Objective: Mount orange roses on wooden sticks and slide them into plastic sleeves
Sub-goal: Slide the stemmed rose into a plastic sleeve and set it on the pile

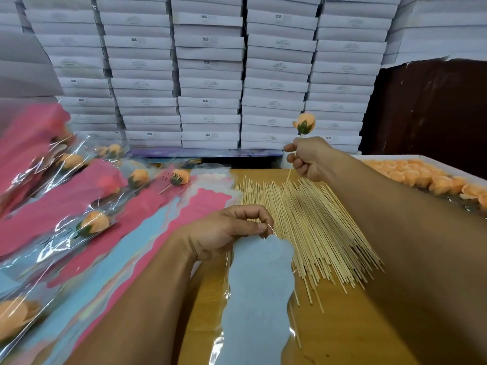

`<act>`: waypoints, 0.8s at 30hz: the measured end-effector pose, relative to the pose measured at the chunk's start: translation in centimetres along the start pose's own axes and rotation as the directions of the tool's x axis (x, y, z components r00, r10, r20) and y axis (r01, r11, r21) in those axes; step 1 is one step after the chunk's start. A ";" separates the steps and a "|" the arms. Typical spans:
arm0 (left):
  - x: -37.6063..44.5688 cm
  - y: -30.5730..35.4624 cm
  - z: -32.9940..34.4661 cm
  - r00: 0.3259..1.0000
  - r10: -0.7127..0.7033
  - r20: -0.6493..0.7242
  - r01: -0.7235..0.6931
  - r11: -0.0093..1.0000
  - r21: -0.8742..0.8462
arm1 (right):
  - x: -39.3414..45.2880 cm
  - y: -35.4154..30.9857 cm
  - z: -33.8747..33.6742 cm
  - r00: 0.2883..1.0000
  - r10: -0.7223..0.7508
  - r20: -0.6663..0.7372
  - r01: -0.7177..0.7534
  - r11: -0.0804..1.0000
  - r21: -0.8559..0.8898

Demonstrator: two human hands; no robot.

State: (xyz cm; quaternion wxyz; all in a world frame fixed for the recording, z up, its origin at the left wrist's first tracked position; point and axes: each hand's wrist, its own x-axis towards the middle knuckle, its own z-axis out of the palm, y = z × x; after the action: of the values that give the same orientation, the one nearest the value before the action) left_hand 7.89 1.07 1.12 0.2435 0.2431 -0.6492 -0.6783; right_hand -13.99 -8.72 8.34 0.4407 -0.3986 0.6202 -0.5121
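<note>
Nearest the camera, a blue sleeve lies along the desk, its clear plastic edges catching the light. The left hand pinches the sleeve's top edge between thumb and fingertips, so this grip is closed on the sleeve's mouth, seemingly holding it open.

Just beyond, the lower end of a stick reaches down to that mouth; whether the tip is already inside cannot be told. The right hand is raised above the desk with its fingers curled round the upper part of the stick, a grip clenched on it. An orange rose with green sepals sits on the stick's top, just above the fist.

So the mounting of this rose looks done, and the step in hand is the sleeving. The next move likely calls for the right hand to steer the stick down the length of the sleeve while the left keeps the mouth spread, until the rose rests within the plastic.

Under the raised stick, a spread of loose sticks covers the desk. To the left lie finished sleeved roses over pink and blue sleeves. Far right, a tray holds unmounted rose heads. Behind all stand stacked white boxes.
</note>
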 end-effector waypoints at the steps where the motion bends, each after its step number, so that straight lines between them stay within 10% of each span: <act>1: 0.0 0.0 0.0 1.000 0.002 -0.004 -0.003 1.000 -0.006 | -0.3 0.3 0.3 1.000 0.006 0.022 -0.006 1.000 0.001; 24: 1.3 -0.4 -0.6 0.894 0.266 -0.361 -0.275 0.961 0.028 | -9.4 7.2 0.9 0.859 -0.088 0.504 0.110 0.994 -0.013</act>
State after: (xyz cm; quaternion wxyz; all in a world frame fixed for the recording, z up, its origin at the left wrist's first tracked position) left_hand 7.31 -0.23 0.67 0.4536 0.2679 -0.6126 -0.5893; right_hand -10.68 1.01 2.46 0.5519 -0.5585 0.4730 -0.3996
